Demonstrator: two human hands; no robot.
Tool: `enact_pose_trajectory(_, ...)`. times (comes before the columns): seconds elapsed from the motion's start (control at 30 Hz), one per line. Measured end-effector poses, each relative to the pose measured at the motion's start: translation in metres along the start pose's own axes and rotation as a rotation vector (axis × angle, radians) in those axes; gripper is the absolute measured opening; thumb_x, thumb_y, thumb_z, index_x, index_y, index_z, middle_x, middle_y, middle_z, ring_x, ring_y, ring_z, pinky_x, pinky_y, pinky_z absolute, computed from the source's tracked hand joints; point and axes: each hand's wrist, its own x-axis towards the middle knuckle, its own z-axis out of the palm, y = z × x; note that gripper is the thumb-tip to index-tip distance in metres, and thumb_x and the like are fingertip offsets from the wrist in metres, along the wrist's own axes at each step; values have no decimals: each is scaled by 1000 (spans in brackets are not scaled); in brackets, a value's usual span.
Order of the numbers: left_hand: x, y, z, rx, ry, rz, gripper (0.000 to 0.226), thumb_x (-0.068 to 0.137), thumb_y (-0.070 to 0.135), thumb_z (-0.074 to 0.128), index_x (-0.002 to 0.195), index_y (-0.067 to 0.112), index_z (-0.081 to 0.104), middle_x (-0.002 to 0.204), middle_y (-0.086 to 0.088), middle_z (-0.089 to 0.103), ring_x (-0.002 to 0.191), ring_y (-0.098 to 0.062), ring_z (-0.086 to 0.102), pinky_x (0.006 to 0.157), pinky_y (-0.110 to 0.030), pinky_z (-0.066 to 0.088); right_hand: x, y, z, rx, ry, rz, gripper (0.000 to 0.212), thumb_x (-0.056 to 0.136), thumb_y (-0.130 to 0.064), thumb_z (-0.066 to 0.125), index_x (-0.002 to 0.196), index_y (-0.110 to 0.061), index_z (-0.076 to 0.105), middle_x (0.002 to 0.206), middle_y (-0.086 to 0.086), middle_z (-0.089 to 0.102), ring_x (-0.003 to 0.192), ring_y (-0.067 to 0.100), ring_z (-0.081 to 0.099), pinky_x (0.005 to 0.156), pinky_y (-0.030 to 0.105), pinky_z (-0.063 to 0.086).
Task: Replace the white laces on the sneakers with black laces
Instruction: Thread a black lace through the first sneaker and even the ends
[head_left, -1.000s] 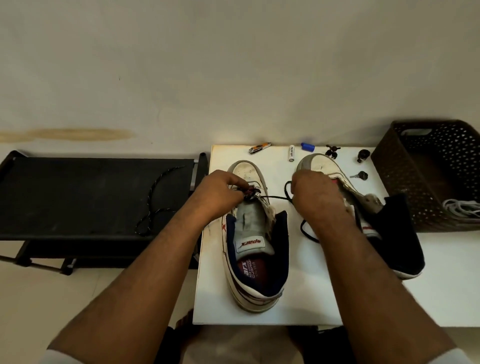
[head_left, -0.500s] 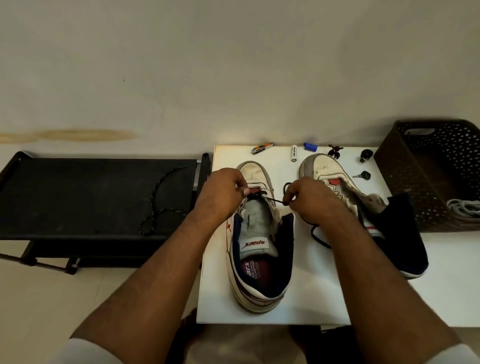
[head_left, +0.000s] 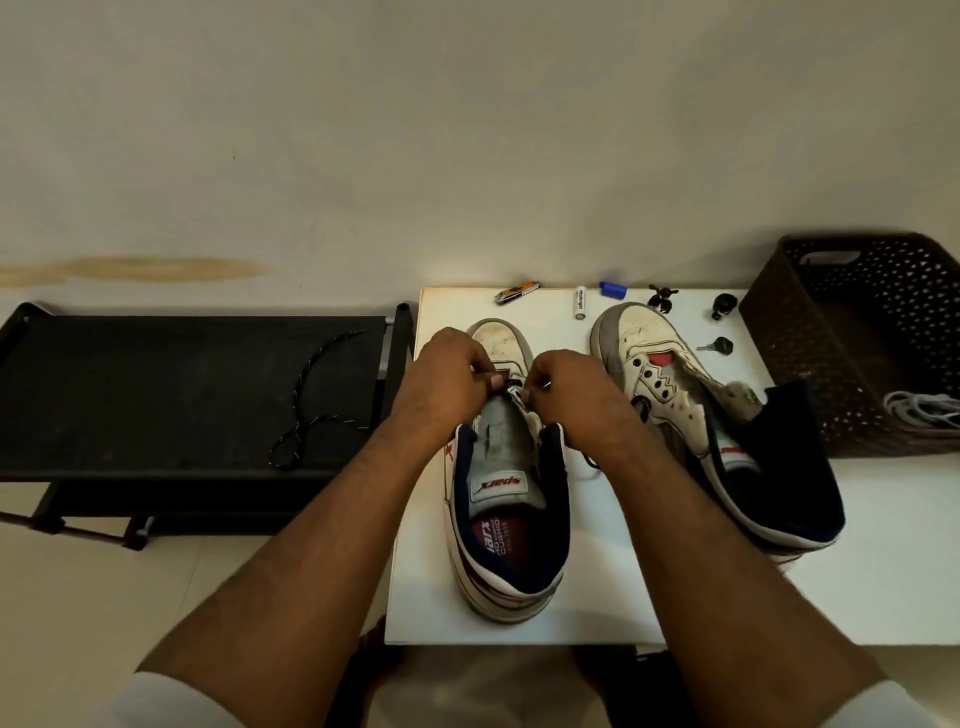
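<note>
Both my hands at the near sneaker's lowest eyelets

My left hand (head_left: 447, 382) and right hand (head_left: 566, 387) meet over the left sneaker (head_left: 506, 499) on the tabletop (head_left: 597, 597), each pinching the black lace (head_left: 514, 385) between them; the other sneaker (head_left: 696, 415) lies just right, white laces (head_left: 924, 410) in the basket (head_left: 810, 364).

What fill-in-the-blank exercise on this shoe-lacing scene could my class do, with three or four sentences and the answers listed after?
1. Both hands, the left hand and the right hand, work at the front eyelets of the ____ of the two sneakers.
2. The lace pinched between them is ____ in colour.
3. The removed white laces lie inside the dark ____.
4. The other sneaker has ____ lace through its eyelets.

Answers: left; black; basket; no
</note>
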Motion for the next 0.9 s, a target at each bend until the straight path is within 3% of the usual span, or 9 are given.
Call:
enact_pose_trajectory(0.1, -2, 0, -2, -44, 8, -17, 11, 86, 18, 71, 82, 9, 74, 105, -8, 66, 98, -20, 61, 78, -29, 45, -2, 1, 0, 20, -19, 6, 22, 94, -14, 57, 111, -3, 66, 114, 15, 65, 106, 27, 60, 88, 30, 45)
enact_pose_trajectory(0.23, -5, 0, -3, -166, 50, -55, 21, 85, 12, 71, 67, 17, 61, 111, -9, 66, 107, -22, 61, 91, -38, 50, -4, 12, 3, 204, 49, 36, 11, 90, -10, 62, 98, -4, 67, 105, 14, 66, 92, 27, 62, 65, 26, 45)
enact_pose_trajectory(0.3, -4, -1, -2, -176, 51, -54, 21, 85, 17, 71, 67, 22, 60, 108, -6, 66, 105, -21, 61, 88, -37, 51, -3, 15, 4, 221, 58, 41, 8, 89, -9, 63, 95, -7, 67, 103, 12, 67, 92, 27, 63, 72, 29, 48)
enact_pose_trajectory(0.37, -3, -1, -1, -194, 51, -40, 14, 82, 29, 74, 78, 23, 63, 106, -2, 63, 103, -17, 58, 84, -33, 49, -3, 15, 5, 216, 58, 43, 6, 88, -9, 63, 93, -8, 66, 100, 11, 67, 91, 27, 64, 76, 31, 49)
enact_pose_trajectory(0.47, -5, 4, 2, -132, -2, -42, 45, 73, 41, 79, 109, 20, 61, 116, 2, 50, 102, -11, 47, 81, -27, 41, -3, 13, 5, 265, 62, 51, 4, 89, -11, 63, 92, -10, 64, 95, 10, 64, 87, 25, 62, 67, 27, 45)
enact_pose_trajectory(0.6, -6, 6, 1, -158, 10, -43, 59, 66, 34, 85, 113, 19, 53, 119, -1, 48, 103, -15, 48, 75, -26, 43, -4, 16, 5, 373, 60, 72, 4, 90, -11, 61, 91, -9, 64, 89, 8, 65, 79, 21, 60, 56, 23, 42)
enact_pose_trajectory(0.67, -8, 6, 0, -173, 18, -56, 57, 66, 30, 85, 107, 19, 48, 113, -3, 47, 99, -17, 51, 66, -25, 45, -4, 19, 5, 464, 47, 114, 7, 91, -9, 58, 90, -11, 64, 88, 7, 66, 74, 17, 59, 59, 24, 45)
enact_pose_trajectory(0.77, -13, 2, -3, -143, 38, -111, 44, 75, 37, 79, 98, 16, 48, 104, -2, 54, 93, -18, 57, 72, -35, 52, -4, 21, 6, 527, 60, 142, 8, 91, -8, 57, 88, -11, 63, 91, 10, 67, 77, 19, 62, 65, 29, 51)
enact_pose_trajectory(0.9, -17, -19, -18, -177, -103, -202, 16, 88, 36, 67, 89, 21, 63, 97, 0, 65, 92, -16, 61, 78, -33, 50, 0, 20, 8, 288, 131, 26, 9, 91, -6, 55, 91, -8, 64, 96, 10, 67, 91, 26, 63, 80, 35, 52)
